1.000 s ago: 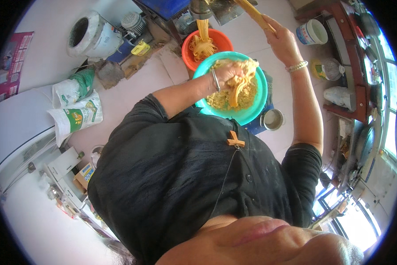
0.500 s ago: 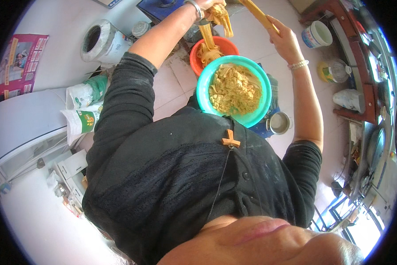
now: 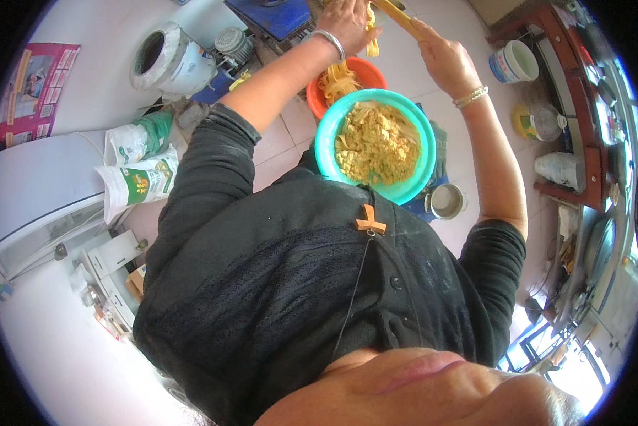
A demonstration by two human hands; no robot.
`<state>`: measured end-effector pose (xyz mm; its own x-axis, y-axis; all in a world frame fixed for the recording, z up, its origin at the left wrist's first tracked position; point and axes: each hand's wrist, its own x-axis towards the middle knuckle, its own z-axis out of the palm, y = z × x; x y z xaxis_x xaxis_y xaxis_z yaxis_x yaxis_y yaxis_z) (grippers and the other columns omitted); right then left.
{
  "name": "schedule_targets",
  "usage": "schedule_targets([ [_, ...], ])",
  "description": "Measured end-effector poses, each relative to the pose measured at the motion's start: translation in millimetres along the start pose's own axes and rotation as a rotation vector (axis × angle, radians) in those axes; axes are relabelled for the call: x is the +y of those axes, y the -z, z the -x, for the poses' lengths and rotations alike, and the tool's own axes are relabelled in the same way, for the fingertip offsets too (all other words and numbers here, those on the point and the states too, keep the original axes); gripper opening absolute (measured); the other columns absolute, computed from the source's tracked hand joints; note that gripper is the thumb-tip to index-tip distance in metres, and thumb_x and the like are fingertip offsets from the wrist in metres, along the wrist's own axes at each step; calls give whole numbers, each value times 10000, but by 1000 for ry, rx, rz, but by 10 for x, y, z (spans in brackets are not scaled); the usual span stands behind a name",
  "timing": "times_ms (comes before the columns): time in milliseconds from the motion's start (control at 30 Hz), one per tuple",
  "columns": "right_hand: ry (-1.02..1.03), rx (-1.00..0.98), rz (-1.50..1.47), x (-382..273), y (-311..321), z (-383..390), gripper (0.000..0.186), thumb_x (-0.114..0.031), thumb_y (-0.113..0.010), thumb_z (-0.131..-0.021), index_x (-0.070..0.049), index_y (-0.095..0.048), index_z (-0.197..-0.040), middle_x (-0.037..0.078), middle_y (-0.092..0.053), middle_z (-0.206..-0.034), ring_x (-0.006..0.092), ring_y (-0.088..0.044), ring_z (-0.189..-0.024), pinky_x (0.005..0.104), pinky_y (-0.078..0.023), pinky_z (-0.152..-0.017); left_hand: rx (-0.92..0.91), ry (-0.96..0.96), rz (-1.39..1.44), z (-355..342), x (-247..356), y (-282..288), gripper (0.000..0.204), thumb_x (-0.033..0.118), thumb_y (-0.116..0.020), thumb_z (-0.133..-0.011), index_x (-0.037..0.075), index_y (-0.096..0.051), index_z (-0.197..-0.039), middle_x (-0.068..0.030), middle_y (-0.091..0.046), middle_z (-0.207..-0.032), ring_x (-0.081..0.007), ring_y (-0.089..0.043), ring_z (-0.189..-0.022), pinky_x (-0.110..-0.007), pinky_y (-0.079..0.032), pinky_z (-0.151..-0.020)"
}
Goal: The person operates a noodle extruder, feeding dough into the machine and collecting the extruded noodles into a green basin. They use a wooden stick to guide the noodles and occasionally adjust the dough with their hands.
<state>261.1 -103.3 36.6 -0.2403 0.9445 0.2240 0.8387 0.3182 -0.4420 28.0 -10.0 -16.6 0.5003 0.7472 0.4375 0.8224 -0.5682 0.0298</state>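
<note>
At the top of the head view my left hand (image 3: 344,25), a silver bangle on its wrist, is closed around yellow noodles (image 3: 372,44). Its fingertips are partly cut off by the frame edge. More noodle strands (image 3: 340,82) lie in a red bowl (image 3: 370,69) below that hand. My right hand (image 3: 448,67), with a beaded bracelet, grips a light-brown wooden stick (image 3: 398,19) slanting up to the left towards the left hand. Nearest my body, a turquoise basin (image 3: 324,142) holds crumbly yellow dough (image 3: 376,145).
A blue machine (image 3: 273,18) with a grey motor (image 3: 234,44) stands beyond my left arm. White sacks (image 3: 140,181) and a white bucket-like drum (image 3: 173,60) are at the left. On the right are a white tub (image 3: 514,62), an oil jug (image 3: 539,122) and a metal pot (image 3: 447,201).
My left hand has shifted slightly right and down, and the noodles that hung under it into the red bowl are now mostly behind it. My right hand has moved a little left with the stick.
</note>
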Motion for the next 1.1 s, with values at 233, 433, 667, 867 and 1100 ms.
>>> schedule_targets([
  [233,91,-140,250,5,-153,-342,455,-214,-530,-1031,-259,-518,-1483,224,-728,-908,427,-712,-802,527,-581,-747,77,-4,-61,199,90,-217,588,389,-675,-864,-27,-643,-1277,-293,-551,-1398,-460,-451,-1366,-574,-319,-1155],
  [433,168,-210,302,48,-273,-613,473,-194,-527,-1037,-226,-488,-1508,217,-731,-886,411,-722,-778,518,-585,-698,115,147,48,135,111,-127,666,527,-673,-876,-3,-652,-1279,-258,-614,-1324,-398,-527,-1296,-544,-332,-1129],
  [667,132,-342,360,-419,-74,-747,611,-103,-482,-986,-233,-388,-1576,220,-730,-906,365,-730,-794,473,-591,-708,-240,134,76,10,26,89,714,606,-596,-933,13,-635,-1330,-229,-632,-1337,-365,-550,-1289,-506,-362,-1113],
  [867,463,-187,174,-398,107,-733,743,-50,-472,-952,-313,-293,-1624,220,-733,-909,347,-736,-800,451,-592,-710,-522,53,154,-242,-110,275,647,579,-603,-928,15,-698,-1230,-220,-669,-1278,-351,-598,-1232,-483,-410,-1055],
  [1100,141,-253,332,-91,182,-384,462,-177,-525,-1053,-204,-502,-1513,213,-741,-933,384,-735,-793,484,-599,-731,84,28,13,437,96,-77,708,537,-706,-837,-54,-663,-1224,-294,-526,-1416,-451,-466,-1336,-554,-344,-1119],
])
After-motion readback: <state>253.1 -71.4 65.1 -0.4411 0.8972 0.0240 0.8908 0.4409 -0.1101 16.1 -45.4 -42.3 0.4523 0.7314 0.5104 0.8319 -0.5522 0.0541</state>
